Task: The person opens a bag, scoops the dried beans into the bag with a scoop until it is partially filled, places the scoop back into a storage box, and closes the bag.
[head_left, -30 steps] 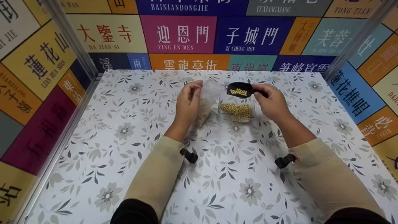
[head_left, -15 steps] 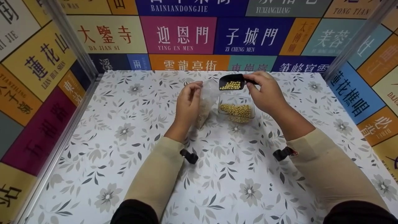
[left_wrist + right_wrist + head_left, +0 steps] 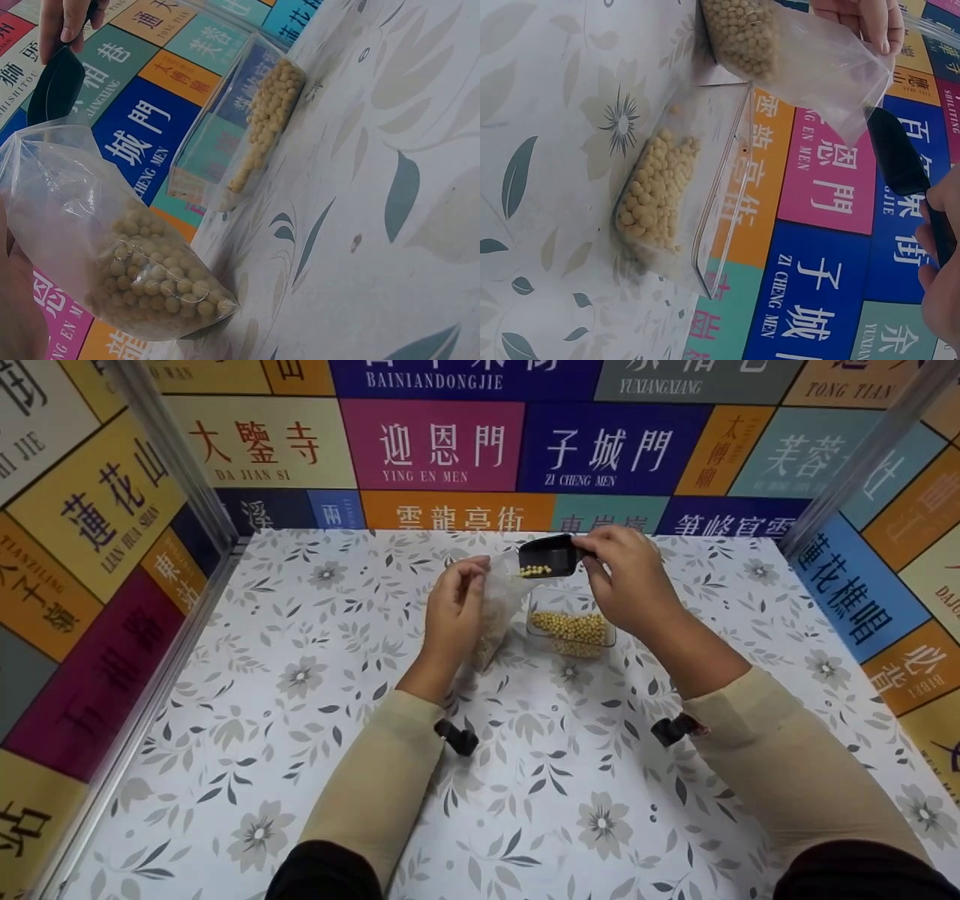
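My left hand (image 3: 456, 604) grips the rim of a clear plastic bag (image 3: 499, 611), which stands on the table with yellow soybeans (image 3: 154, 281) filling its lower part. My right hand (image 3: 628, 577) pinches the handle of a black scoop (image 3: 551, 551). The scoop tilts down to the left, its lip at the bag's mouth, and a few soybeans lie near that lip. Just right of the bag, below the scoop, sits a clear rectangular container (image 3: 724, 187) partly filled with soybeans (image 3: 660, 187).
A white tablecloth with grey flowers and leaves (image 3: 360, 780) covers the table. Colourful sign-printed walls (image 3: 442, 442) rise behind it and along both sides. Each sleeve carries a small black wrist camera, such as the left one (image 3: 459, 737).
My right hand has moved left and up from over the container to the bag's mouth, tipping the scoop. Fewer soybeans show in it. The left hand keeps its place on the bag.
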The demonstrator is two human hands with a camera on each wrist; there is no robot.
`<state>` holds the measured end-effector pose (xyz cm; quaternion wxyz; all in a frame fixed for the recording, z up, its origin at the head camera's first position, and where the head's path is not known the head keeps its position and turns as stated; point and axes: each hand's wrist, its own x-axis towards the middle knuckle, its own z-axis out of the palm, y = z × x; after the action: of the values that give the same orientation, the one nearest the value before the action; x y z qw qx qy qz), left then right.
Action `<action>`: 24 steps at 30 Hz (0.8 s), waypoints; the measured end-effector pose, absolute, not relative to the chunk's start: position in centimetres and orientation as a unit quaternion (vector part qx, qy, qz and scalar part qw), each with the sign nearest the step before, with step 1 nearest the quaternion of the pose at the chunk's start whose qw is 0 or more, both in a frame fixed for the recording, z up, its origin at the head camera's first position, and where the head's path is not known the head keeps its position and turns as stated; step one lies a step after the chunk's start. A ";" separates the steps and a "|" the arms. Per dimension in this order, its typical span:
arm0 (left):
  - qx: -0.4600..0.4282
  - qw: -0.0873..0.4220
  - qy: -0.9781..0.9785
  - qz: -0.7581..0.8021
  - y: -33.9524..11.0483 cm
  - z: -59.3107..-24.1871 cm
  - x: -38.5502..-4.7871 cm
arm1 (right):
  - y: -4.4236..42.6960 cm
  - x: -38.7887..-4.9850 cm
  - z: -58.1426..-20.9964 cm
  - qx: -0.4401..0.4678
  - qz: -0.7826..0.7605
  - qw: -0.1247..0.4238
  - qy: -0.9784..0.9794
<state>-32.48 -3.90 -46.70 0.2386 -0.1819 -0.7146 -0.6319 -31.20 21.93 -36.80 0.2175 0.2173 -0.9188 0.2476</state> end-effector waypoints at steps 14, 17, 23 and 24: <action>-0.163 0.236 -0.724 -0.628 -3.9 -46.6 -32.4 | 24.2 -31.0 -36.9 0.172 0.298 0.186 -0.920; -0.162 0.236 -0.721 -0.631 -3.9 -46.6 -32.4 | 25.2 -31.2 -37.2 0.145 0.313 0.162 -0.925; -0.168 0.236 -0.720 -0.631 -3.9 -46.8 -32.5 | 26.9 -31.6 -38.7 0.100 0.311 0.094 -0.940; -0.170 0.236 -0.720 -0.630 -3.9 -46.8 -32.5 | 27.1 -31.7 -38.9 0.097 0.302 0.076 -0.945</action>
<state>-32.47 -3.90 -46.80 0.2360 -0.1698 -0.7200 -0.6302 -31.69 27.11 -38.93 0.0764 0.0966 -0.9455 0.3016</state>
